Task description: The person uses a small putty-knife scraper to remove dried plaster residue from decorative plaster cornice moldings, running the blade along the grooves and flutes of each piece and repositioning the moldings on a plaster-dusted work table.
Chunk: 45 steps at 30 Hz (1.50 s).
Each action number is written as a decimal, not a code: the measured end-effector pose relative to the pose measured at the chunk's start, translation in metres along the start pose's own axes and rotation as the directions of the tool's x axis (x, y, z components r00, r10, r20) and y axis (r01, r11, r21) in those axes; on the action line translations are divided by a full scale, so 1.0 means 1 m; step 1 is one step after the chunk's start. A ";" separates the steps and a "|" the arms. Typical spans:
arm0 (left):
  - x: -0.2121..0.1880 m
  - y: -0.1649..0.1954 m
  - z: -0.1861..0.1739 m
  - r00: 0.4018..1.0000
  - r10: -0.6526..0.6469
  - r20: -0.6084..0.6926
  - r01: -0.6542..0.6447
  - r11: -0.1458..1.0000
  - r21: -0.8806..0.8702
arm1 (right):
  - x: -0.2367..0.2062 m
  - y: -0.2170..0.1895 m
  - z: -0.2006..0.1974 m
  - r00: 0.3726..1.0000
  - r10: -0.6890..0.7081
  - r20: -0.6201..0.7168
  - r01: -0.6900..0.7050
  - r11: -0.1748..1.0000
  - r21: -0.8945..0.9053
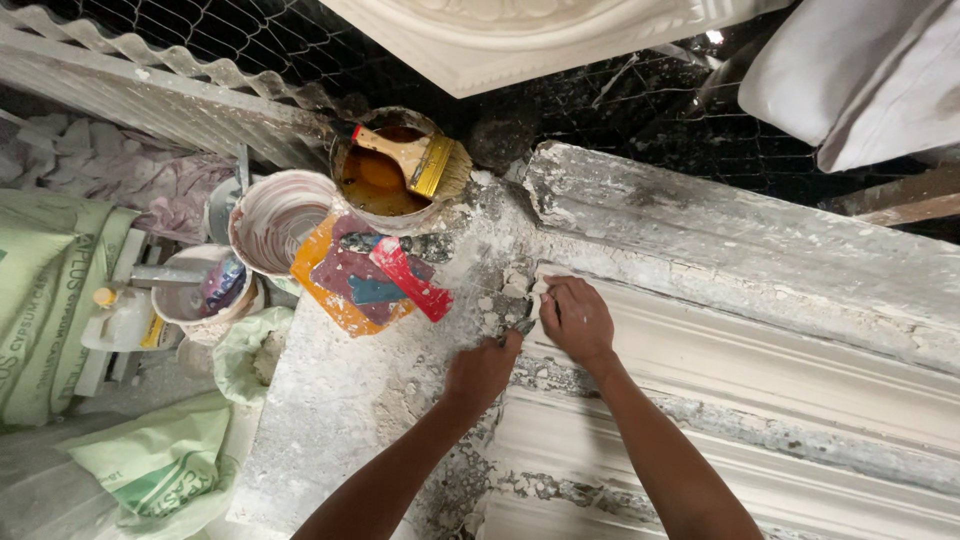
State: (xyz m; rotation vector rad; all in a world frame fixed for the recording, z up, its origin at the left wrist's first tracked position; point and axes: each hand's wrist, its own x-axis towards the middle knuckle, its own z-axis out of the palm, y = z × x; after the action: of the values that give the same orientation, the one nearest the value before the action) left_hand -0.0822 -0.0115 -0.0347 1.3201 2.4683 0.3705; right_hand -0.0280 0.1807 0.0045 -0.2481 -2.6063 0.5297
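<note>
The left hand (482,368) is closed around a small scraper (524,326), its tip just beside the right hand (575,318). That hand presses flat, fingers together, on the white plaster moulding (760,360) at the corner of the dusty bench (340,400). A brush (415,160) rests across a tin (385,185) well beyond.

A plaster-moulding workshop: white cornice mouldings (760,400) on a dust-caked worktop (360,390), green plaster sacks (45,290), smeared mixing buckets (272,220), a paintbrush (415,160) across a tin.
</note>
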 end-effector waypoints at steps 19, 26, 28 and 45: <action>0.024 0.014 -0.020 0.987 -0.084 0.135 0.109 0.976 -0.187 | -0.004 -0.005 0.015 1.000 0.011 -0.025 -0.012 0.998 -0.066; 0.008 0.018 -0.013 0.989 -0.136 0.064 0.148 0.955 -0.257 | -0.022 -0.044 0.003 1.000 0.025 0.006 -0.024 0.997 -0.073; -0.003 0.016 -0.013 0.988 -0.134 0.080 0.149 0.963 -0.225 | -0.028 -0.058 -0.003 1.000 0.021 0.013 -0.020 0.997 -0.071; 0.027 0.038 -0.022 0.966 -0.178 0.186 0.211 0.962 -0.172 | -0.015 -0.008 0.000 0.999 0.039 -0.027 -0.040 0.999 -0.034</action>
State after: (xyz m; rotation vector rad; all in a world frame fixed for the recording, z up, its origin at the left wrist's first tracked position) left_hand -0.0760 0.0302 -0.0049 0.9792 2.3296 0.4155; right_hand -0.0152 0.1699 0.0015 -0.3169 -2.5913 0.4918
